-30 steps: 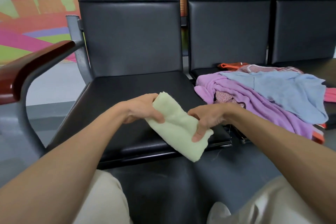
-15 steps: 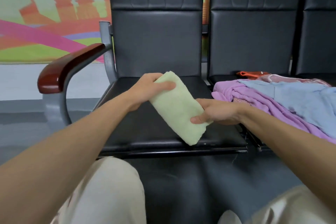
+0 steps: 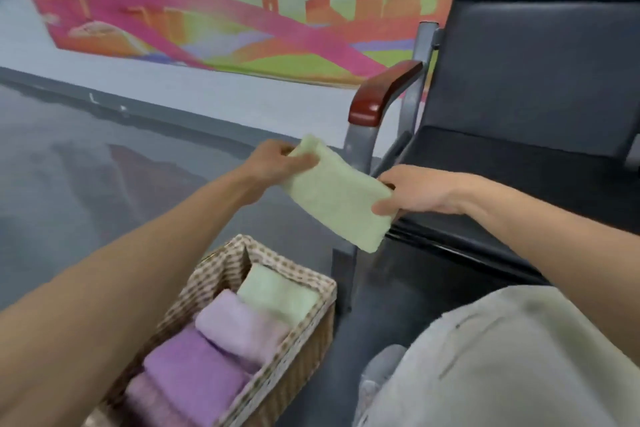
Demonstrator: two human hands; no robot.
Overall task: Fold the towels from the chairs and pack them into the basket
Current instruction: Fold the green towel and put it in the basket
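A folded pale green towel [image 3: 337, 196] hangs in the air between my hands, to the left of the chair seat and above the basket. My left hand [image 3: 277, 161] grips its far upper end. My right hand [image 3: 412, 192] pinches its right edge. Below, on the floor, stands a wicker basket [image 3: 311, 333] with a dotted cloth lining. It holds a folded pale green towel [image 3: 277, 298] at the far end and purple folded towels [image 3: 221, 350] in a row toward me.
A black chair [image 3: 519, 121] with a red-brown armrest [image 3: 384, 94] and grey metal frame stands at the right. Dark glossy floor [image 3: 86, 177] spreads to the left. A colourful mural covers the wall behind. My light trouser leg [image 3: 502, 357] fills the lower right.
The view has swung left and down, from the chair seats and the pile of clothes to the basket. Both hands carried the green towel left off the seat to above the basket.
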